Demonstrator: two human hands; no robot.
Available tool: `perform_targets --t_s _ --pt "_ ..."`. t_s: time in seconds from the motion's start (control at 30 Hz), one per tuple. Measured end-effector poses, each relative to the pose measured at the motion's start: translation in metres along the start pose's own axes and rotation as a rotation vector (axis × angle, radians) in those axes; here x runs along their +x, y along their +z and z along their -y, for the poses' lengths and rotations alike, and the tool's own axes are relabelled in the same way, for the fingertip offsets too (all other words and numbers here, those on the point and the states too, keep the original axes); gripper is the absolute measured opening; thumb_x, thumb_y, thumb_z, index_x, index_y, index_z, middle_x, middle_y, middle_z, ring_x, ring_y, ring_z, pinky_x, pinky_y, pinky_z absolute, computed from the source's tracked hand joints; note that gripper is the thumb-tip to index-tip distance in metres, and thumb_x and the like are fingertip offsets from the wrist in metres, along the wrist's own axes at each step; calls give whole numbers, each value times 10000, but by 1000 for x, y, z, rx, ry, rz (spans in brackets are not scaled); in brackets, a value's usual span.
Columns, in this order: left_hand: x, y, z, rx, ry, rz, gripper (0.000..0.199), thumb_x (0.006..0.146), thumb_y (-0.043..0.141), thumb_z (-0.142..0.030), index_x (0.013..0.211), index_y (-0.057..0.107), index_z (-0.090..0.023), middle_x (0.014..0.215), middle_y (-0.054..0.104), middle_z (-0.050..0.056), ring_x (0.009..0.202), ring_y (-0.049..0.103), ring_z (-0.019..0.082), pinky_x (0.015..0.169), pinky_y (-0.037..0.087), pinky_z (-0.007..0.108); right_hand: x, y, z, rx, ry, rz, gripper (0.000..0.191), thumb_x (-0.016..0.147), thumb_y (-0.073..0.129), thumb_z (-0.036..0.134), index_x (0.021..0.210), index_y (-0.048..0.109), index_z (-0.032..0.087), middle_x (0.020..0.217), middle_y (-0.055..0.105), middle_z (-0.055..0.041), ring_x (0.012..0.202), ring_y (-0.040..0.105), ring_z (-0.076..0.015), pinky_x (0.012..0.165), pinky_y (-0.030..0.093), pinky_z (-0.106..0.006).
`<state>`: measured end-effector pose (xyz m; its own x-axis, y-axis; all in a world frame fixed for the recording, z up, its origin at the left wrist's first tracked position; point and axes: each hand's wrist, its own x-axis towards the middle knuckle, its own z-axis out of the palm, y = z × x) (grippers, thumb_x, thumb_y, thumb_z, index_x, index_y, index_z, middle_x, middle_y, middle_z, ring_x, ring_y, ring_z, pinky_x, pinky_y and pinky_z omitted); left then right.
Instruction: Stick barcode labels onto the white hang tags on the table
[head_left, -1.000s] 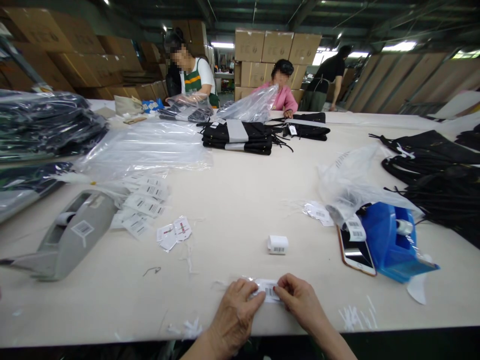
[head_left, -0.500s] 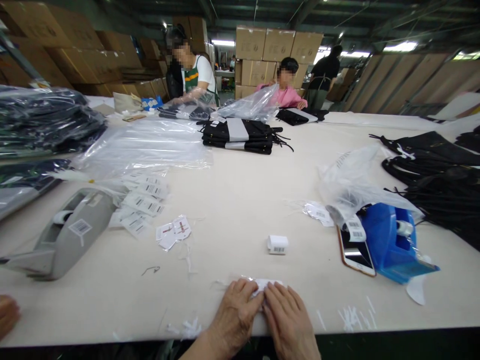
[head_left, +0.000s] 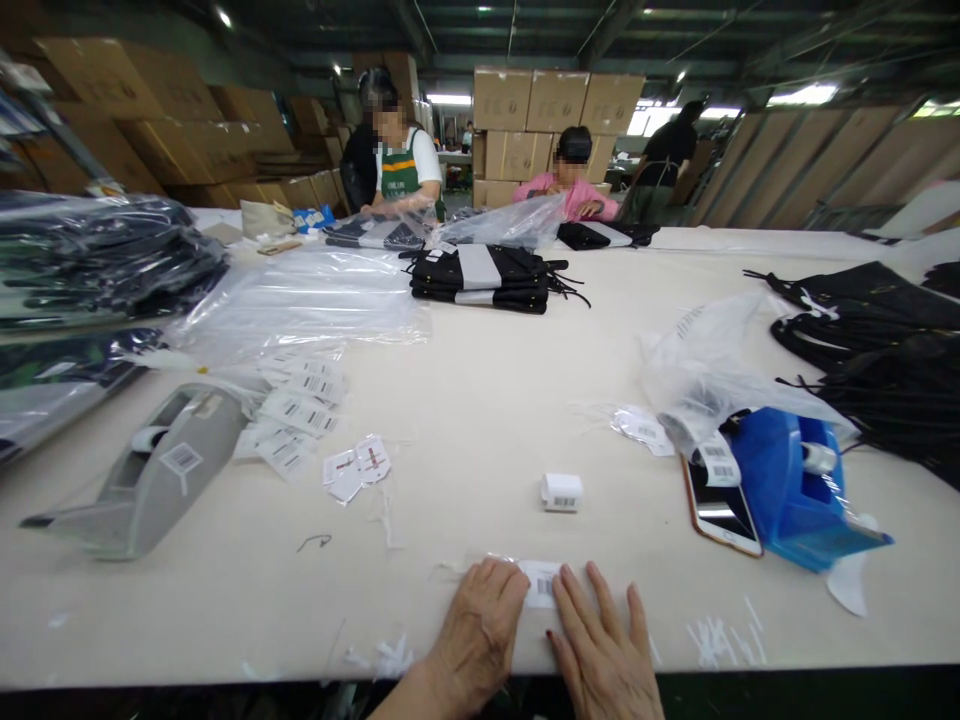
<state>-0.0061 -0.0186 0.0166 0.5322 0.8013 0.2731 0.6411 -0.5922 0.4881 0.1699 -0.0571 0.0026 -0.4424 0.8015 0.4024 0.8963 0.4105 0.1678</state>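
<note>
A white barcode tag (head_left: 541, 584) lies flat on the table near its front edge, between my hands. My left hand (head_left: 484, 620) is closed, its curled fingers over the tag's left end, and a bit of clear plastic shows just beyond the knuckles. My right hand (head_left: 604, 640) is open and spread, its index fingertip touching the tag's right end. Just beyond them stands a small curled roll of white barcode labels (head_left: 562, 492). What my left fingertips do under the hand is hidden.
At left are a grey tape dispenser (head_left: 169, 470), barcode tags (head_left: 300, 410) and printed cards (head_left: 358, 468). At right sit a blue tape dispenser (head_left: 787, 480), a phone (head_left: 724, 520) and black fabric goods (head_left: 877, 350). Folded black goods (head_left: 517, 280) lie mid-table; people work beyond.
My right hand has shifted slightly right and spread its fingers, uncovering the tag's barcode. My left hand stays at the tag. Another hand at the far left edge has left the view.
</note>
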Motion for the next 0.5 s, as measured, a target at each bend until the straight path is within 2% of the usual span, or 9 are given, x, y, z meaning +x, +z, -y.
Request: perform_targets --t_s 0.13,0.23,0.3,0.4,0.5 --pt "0 -16 -2 63 26 -94 295 811 379 -105 1093 464 -126 1006 562 105 921 483 223 791 411 377 -15 6 -8 -30 170 65 454 856 388 350 1236 451 110 1264 509 -141 1197 409 -332 1026 141 -555" --pt "1 -25 5 159 -67 -111 490 754 552 -204 1212 399 -124 1143 529 121 1060 436 275 886 354 448 -19 13 -1 -41 219 52 507 859 380 386 1254 414 70 1254 500 -200 1178 427 -346 994 186 -555" --pt "2 -28 12 133 -152 -35 502 702 633 -234 1160 452 -136 1120 541 110 1042 450 273 876 363 444 -18 16 5 -43 224 37 522 856 382 394 1258 408 62 1255 494 -213 1171 432 -356 979 203 -554" --pt "5 -27 19 45 -225 73 387 662 681 -212 1014 533 -148 1045 553 88 970 474 245 836 391 410 -11 19 16 -39 226 28 514 853 385 385 1257 415 68 1264 489 -204 1172 426 -365 970 209 -559" --pt "6 -26 21 -8 -238 82 345 652 689 -205 963 548 -153 1004 547 77 936 471 231 818 394 396 0 19 29 -25 194 20 494 846 407 358 1244 436 67 1269 486 -200 1168 428 -372 974 193 -571"
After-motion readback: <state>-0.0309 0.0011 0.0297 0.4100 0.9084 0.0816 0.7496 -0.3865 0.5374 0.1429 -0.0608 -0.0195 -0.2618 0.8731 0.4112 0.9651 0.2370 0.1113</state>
